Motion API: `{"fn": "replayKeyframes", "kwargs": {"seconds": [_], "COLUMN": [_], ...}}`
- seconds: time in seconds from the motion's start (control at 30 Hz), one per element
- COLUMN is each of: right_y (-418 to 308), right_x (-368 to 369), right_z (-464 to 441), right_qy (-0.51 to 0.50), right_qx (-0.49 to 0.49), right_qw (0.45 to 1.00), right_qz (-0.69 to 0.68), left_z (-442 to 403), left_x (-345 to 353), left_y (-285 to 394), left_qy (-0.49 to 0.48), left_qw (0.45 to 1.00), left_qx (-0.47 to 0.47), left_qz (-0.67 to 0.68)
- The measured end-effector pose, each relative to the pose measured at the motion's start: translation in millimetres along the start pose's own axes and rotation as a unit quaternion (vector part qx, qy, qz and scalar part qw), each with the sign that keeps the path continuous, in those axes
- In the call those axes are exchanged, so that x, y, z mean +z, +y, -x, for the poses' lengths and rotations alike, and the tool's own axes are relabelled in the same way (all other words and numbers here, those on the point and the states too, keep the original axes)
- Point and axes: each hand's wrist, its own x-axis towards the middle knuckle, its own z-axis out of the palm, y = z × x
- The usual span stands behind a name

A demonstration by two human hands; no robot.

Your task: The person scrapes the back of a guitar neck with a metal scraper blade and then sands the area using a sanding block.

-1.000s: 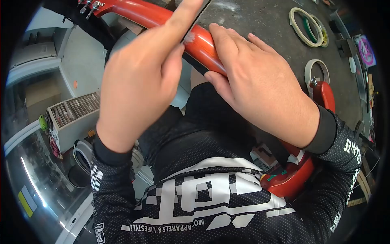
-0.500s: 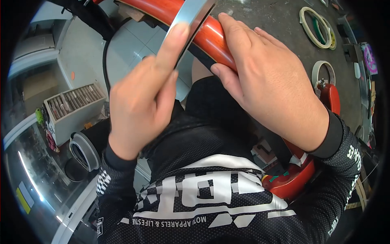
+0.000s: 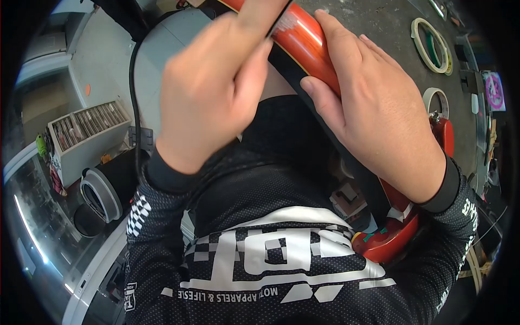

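Note:
A glossy red guitar neck (image 3: pixel 307 46) runs diagonally under both hands, its dark fretboard side (image 3: pixel 287 65) facing my body. My left hand (image 3: pixel 214 89), blurred by motion, is closed on a flat tool whose thin dark edge (image 3: pixel 281 17) lies across the neck. A pale scuffed patch (image 3: pixel 287 23) shows beside that edge. Most of the tool is hidden by my fingers or cut off by the frame. My right hand (image 3: pixel 379 103) is wrapped over the neck, thumb on the near side. The red guitar body (image 3: pixel 387 244) shows below my right forearm.
On the grey worktop (image 3: pixel 379 19) at the right lie tape rolls (image 3: pixel 415 38) and another pale roll (image 3: pixel 445 97). A white box of thin cases (image 3: pixel 81 154) stands at the left, near a black cable (image 3: pixel 133 103) and a grey-rimmed cylinder (image 3: pixel 111 200).
My left hand has swung up the neck and back, with the tool. The neck and my right hand have shifted right in view. The tool's silver face, seen half a second ago, is hidden.

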Motion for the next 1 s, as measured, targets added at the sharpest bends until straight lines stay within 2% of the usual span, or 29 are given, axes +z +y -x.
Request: {"fn": "replayKeyframes", "kwargs": {"seconds": [0.1,0.13,0.23,0.27,0.37,0.4,0.5,0.57,0.63,0.67,0.77,0.9,1.0], "right_y": [-3.2,-3.5,-10.5,-13.4,-2.6,9.4,-7.3,-24.0,-33.5,-35.4,-38.3,-24.6,-6.4], "right_x": [4.3,1.9,-9.4,-12.0,-1.8,7.1,0.3,-9.7,-12.1,-4.5,-8.5,-21.2,-15.8], "right_z": [2.2,0.7,-5.1,-6.4,-5.2,-8.2,-24.5,-29.2,-25.0,-16.2,-17.2,-36.4,-47.1], "right_qy": [0.023,0.006,-0.072,-0.086,-0.039,-0.028,-0.042,-0.095,-0.177,-0.158,-0.158,-0.160,-0.111], "right_qx": [-0.004,0.005,0.065,0.080,0.017,-0.024,-0.085,-0.132,-0.198,-0.213,-0.188,-0.131,-0.009], "right_qw": [1.000,1.000,0.995,0.993,0.999,0.999,0.992,0.980,0.954,0.955,0.966,0.975,0.993], "right_qz": [0.014,0.012,-0.016,-0.022,-0.002,0.016,0.079,0.115,0.140,0.131,0.076,0.079,-0.037], "left_z": [18.5,23.8,6.2,-1.0,-49.9,-77.9,-18.5,-9.5,-5.5,-3.6,5.1,22.2,33.0], "left_x": [15.3,22.6,22.2,20.4,-50.8,-36.0,15.2,-1.1,-4.8,-5.5,-12.6,-16.8,-12.9], "left_y": [-4.5,-9.4,-21.6,-19.8,15.7,41.8,-33.0,-24.3,-25.1,-27.6,-32.5,-38.8,-47.7], "left_qy": [0.041,0.071,0.068,0.061,0.063,0.229,0.334,0.336,0.327,0.332,0.323,0.299,0.317], "left_qw": [0.999,0.997,0.997,0.998,0.951,0.868,0.898,0.888,0.885,0.885,0.891,0.893,0.878], "left_qx": [0.003,0.014,0.036,0.012,-0.166,-0.279,0.012,-0.071,-0.088,-0.088,-0.101,-0.118,-0.134], "left_qz": [0.010,0.018,0.008,0.019,0.254,0.342,0.286,0.305,0.319,0.314,0.303,0.315,0.332]}}
